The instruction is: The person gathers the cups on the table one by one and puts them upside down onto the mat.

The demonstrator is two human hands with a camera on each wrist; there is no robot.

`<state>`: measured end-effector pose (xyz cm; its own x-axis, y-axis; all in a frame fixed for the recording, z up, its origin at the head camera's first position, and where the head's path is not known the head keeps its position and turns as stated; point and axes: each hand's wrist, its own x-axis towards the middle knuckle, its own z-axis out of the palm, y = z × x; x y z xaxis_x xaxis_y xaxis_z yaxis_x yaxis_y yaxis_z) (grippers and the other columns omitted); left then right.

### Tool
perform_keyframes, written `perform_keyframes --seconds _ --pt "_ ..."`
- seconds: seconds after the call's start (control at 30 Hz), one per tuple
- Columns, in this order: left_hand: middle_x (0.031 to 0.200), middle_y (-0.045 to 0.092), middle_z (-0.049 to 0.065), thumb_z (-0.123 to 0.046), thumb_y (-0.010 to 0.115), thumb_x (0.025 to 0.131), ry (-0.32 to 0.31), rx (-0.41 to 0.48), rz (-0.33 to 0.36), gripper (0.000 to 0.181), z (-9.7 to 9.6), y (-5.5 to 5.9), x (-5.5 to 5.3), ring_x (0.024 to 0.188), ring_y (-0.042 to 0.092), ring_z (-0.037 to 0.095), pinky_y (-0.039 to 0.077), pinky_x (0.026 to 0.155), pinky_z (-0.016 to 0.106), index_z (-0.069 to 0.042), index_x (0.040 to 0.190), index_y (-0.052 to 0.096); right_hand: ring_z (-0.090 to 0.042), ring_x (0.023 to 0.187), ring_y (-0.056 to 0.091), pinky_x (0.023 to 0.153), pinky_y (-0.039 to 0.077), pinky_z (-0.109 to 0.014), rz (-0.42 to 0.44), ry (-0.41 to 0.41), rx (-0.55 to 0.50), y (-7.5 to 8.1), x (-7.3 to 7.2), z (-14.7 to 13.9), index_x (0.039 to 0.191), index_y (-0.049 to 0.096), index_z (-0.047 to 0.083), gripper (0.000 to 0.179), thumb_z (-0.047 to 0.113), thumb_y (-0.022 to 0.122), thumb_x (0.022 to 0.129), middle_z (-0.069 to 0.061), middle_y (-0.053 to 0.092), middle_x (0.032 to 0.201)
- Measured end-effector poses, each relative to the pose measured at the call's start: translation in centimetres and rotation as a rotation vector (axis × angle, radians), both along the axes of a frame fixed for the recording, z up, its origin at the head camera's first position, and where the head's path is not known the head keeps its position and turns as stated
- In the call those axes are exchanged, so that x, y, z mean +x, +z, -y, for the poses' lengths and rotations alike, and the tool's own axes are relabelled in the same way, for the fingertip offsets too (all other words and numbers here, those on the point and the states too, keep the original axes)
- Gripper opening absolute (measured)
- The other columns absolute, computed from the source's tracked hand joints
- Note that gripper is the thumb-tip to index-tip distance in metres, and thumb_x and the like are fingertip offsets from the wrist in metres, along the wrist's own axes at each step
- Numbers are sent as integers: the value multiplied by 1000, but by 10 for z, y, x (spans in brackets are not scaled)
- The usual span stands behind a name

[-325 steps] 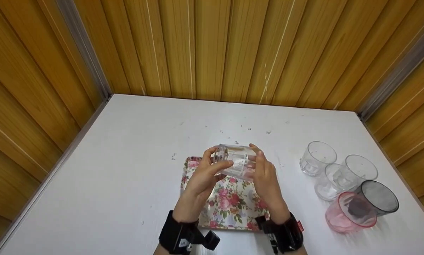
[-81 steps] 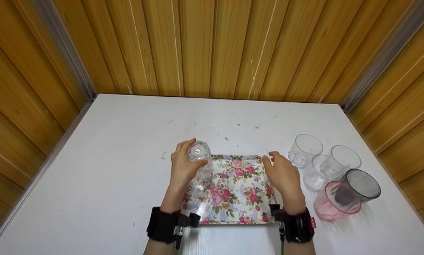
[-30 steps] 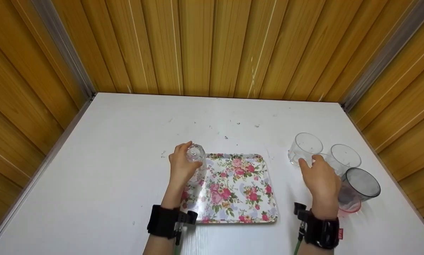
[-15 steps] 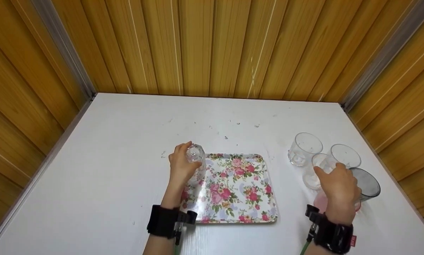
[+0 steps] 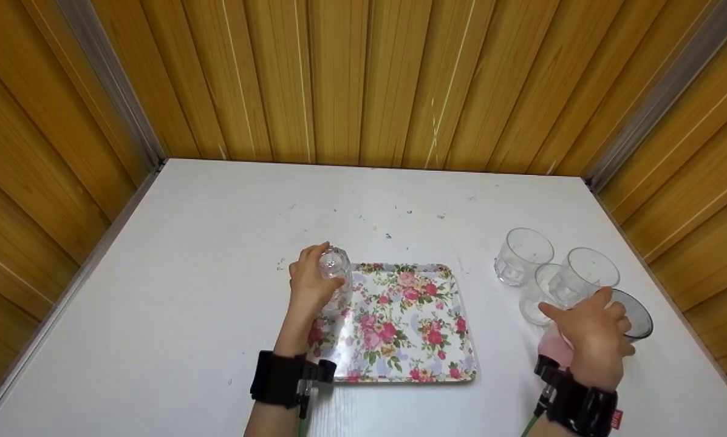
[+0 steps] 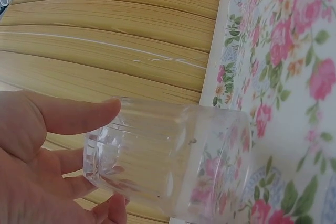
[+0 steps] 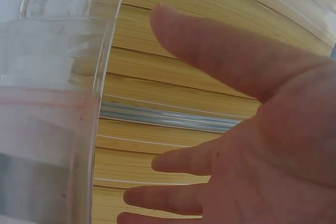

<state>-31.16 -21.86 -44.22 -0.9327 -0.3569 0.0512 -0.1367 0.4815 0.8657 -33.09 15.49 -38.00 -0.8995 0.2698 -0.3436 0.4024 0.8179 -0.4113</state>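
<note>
My left hand (image 5: 308, 282) grips a clear drinking glass (image 5: 337, 262) around its base, thumb on one side and fingers on the other. The glass is upside down at the back left part of a flowered tray (image 5: 412, 358). In the left wrist view its rim end overlaps the tray's border. Over at the right, my right hand (image 5: 595, 334) hovers above a pink glass (image 5: 554, 350), partly hiding it. In the right wrist view the thumb and fingers are spread, with a gap between them and the pink glass (image 7: 42, 129).
Beside the pink glass stand a grey glass (image 5: 638, 311), partly behind my right hand, and three clear glasses: one at the back (image 5: 512, 267), one in front of it (image 5: 536, 306), one farther right (image 5: 597, 267). All are upright. Wood-patterned walls (image 5: 339, 85) enclose the white table (image 5: 229, 230).
Earlier both hands held the clear glass above the tray; it is now upside down in my left hand alone. My right hand has moved right, past the clear glasses, to above the pink glass.
</note>
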Motion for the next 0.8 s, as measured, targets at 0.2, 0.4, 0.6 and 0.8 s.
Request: perform_keyframes --seconds 0.2,0.4,0.6,0.8 --pt "133 44 14 -3 74 67 -4 -23 1 66 1 0 0 118 35 39 33 95 54 -6 129 49 -61 123 -7 83 9 -82 47 27 -1 -2 -1 -3 134 -24 -10 131 61 65 69 -46 -13 133" --pt "132 44 14 -3 74 67 -9 -33 -4 66 2 1 0 116 36 39 34 94 54 -5 129 49 -61 120 1 88 22 -75 48 88 14 -6 4 -8 134 -19 -13 136 61 70 63 -47 -5 131" --pt "132 44 13 -4 73 68 -9 -30 1 66 2 1 -1 117 36 39 34 94 54 -6 129 49 -61 116 7 88 27 -71 49 102 19 -7 4 -9 135 -11 -16 128 53 72 65 -47 -4 128" --pt "132 45 14 -4 74 67 -8 -38 -6 66 2 1 -1 117 36 40 33 95 54 -6 128 50 -59 119 6 87 28 -73 62 55 29 -10 1 -9 137 -10 -14 126 49 74 65 -44 -6 131"
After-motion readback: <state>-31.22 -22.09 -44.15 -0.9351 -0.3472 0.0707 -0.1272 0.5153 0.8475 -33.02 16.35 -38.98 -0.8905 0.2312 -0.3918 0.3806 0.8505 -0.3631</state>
